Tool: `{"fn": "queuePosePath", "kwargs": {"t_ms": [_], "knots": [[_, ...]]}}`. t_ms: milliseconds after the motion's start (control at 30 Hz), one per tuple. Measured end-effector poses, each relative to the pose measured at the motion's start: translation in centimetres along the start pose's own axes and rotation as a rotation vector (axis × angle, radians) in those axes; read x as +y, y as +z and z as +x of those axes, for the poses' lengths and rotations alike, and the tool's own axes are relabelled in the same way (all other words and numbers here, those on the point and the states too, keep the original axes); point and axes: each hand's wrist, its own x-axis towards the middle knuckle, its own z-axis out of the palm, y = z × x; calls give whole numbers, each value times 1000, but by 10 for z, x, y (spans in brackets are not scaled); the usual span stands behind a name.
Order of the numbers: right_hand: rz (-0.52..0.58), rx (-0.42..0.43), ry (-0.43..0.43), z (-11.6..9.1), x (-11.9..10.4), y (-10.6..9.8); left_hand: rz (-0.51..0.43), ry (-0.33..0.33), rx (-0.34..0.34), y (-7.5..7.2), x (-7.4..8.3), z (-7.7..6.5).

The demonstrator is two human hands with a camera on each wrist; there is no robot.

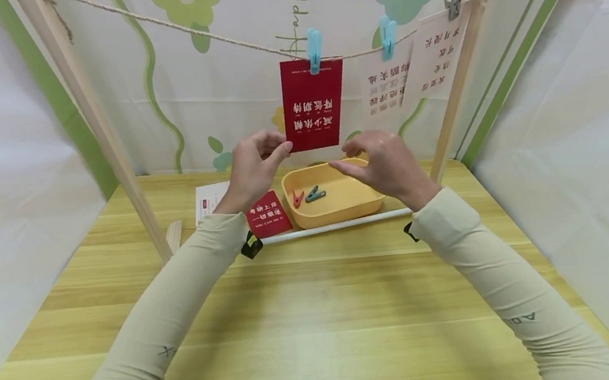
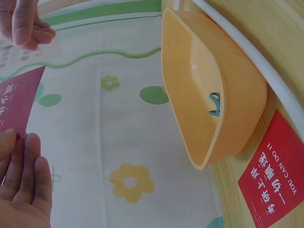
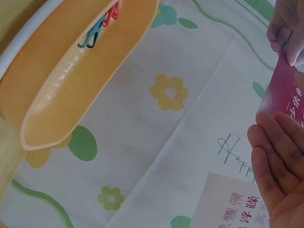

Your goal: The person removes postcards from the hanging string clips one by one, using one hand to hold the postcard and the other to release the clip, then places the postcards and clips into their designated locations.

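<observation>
A red card (image 1: 311, 92) with white lettering hangs from a rope (image 1: 219, 38), held at its top by a light-blue clothespin (image 1: 314, 49). My left hand (image 1: 253, 169) pinches the card's lower left corner between thumb and fingers; the left wrist view shows the same pinch on the card (image 2: 16, 102). Near the lower right corner is my right hand (image 1: 385, 159), thumb and fingers spread apart. A gap separates that right hand (image 2: 26, 26) from the card in the left wrist view. Its fingers (image 3: 270, 142) look nearly straight in the right wrist view.
Below the card stands a yellow basin (image 1: 336, 216) with a red clothespin (image 1: 298, 199) and a teal clothespin (image 1: 315, 194). Another red card (image 1: 269, 214) and a white card (image 1: 208, 199) lie left of it. White cards (image 1: 438, 52) hang at right between wooden posts (image 1: 96, 123).
</observation>
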Motion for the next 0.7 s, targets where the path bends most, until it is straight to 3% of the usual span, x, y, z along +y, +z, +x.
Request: {"fn": "queuePosePath", "kwargs": {"t_ms": [467,700], "knots": [[-21,41,11,13,-8,-15,29,36,17,-4,1,-5],[-10,109,-3,26,-14,-26,39,16,22,-7,3,-9]]}}
